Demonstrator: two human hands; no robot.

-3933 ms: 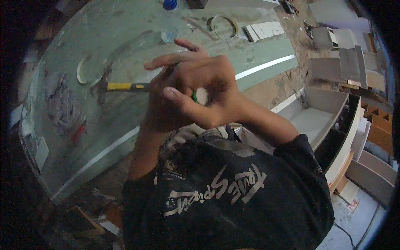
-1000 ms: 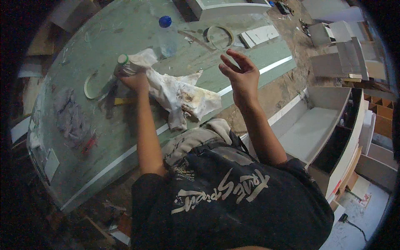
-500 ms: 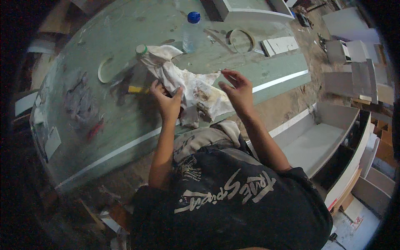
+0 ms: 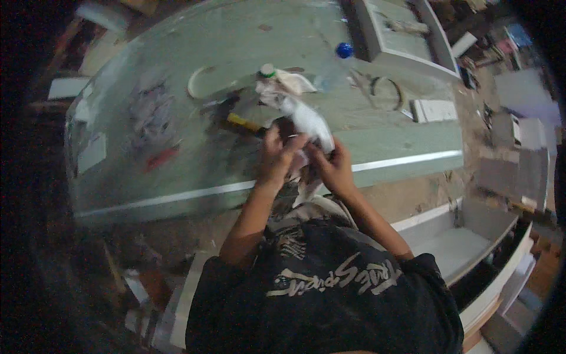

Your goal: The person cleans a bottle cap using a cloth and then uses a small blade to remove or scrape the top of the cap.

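Note:
A stained white cloth lies bunched on the green worktable, its lower end drooping toward its near edge. My left hand has its fingers closed on the cloth's left side. Close beside it, my right hand pinches the cloth's right side. Some fingertips are blurred or hidden in the folds. Just left of my left hand is a yellow-handled tool, whose kind I cannot make out. Beyond the cloth, a white-and-green cap shows at its far end; what lies beneath the cap is mostly covered.
On the green table stands a clear bottle with a blue cap. Near it are a tape-like ring, white strips and a white frame. A crumpled plastic bag lies left. An open white cabinet box is at right.
My hands have come closer together, gathering the spread cloth into a narrower bunch. The view has shifted, so the table's things appear further right.

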